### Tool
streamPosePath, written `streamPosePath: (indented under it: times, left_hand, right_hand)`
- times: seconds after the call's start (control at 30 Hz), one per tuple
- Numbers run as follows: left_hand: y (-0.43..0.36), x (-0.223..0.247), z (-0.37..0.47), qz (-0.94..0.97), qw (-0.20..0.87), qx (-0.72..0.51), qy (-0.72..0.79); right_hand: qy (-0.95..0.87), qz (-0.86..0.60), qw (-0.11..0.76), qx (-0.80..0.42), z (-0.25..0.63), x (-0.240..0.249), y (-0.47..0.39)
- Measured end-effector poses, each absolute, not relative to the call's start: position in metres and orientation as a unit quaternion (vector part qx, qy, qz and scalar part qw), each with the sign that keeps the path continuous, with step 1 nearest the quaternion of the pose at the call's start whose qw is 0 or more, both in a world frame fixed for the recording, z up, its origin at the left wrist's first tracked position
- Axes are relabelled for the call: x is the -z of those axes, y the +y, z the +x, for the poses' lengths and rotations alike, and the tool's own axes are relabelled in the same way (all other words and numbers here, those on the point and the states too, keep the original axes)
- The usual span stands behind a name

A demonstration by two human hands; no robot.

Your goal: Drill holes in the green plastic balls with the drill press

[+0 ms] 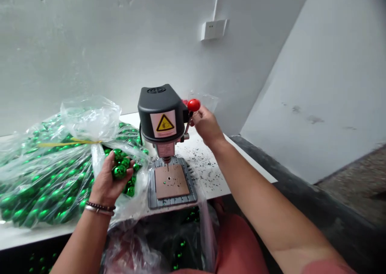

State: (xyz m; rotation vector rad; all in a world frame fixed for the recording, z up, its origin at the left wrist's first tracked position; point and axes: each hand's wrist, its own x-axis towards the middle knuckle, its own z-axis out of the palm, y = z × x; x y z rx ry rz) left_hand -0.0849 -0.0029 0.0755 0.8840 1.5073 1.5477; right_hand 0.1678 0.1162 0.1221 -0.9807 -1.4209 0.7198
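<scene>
Several shiny green balls (120, 171) rest in the curled fingers of my left hand (107, 181), just left of the drill press (161, 109). My right hand (208, 125) is at the press's right side, fingers closed around the feed lever by its red knob (193, 105); part of the grip is hidden. The thin drill bit (168, 167) points down, over a brown board (173, 187) with a small hole. That board lies on the grey ribbed base (152, 199). Its surface carries green chips.
A large clear plastic bag (45, 177) of green balls, tied with a yellow strip (70, 142), covers the table's left side. Dark shavings (208, 165) lie on the white table (250, 173) right of the press. Another plastic bag (135, 254) hangs below the front edge.
</scene>
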Motion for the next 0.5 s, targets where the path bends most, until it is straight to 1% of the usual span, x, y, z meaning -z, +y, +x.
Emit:
streamPosePath:
  times: [0.07, 0.13, 0.27, 0.5]
  left_hand:
    - [-0.013, -0.081, -0.071, 0.194, 0.588, -0.634, 0.463]
    - [-0.023, -0.079, -0.058, 0.096, 0.675, -0.63, 0.372]
    - [-0.038, -0.062, -0.041, 0.013, 0.73, -0.601, 0.325]
    - [-0.051, -0.039, -0.033, -0.009, 0.752, -0.572, 0.327]
  right_hand:
    - [-0.607, -0.42, 0.6, -0.308, 0.165, -0.12, 0.122]
    - [-0.6, -0.422, 0.607, -0.305, 0.164, -0.116, 0.129]
    - [-0.606, -0.415, 0.614, -0.29, 0.167, -0.112, 0.138]
    - [-0.655, -0.392, 0.579, -0.287, 0.172, -0.114, 0.144]
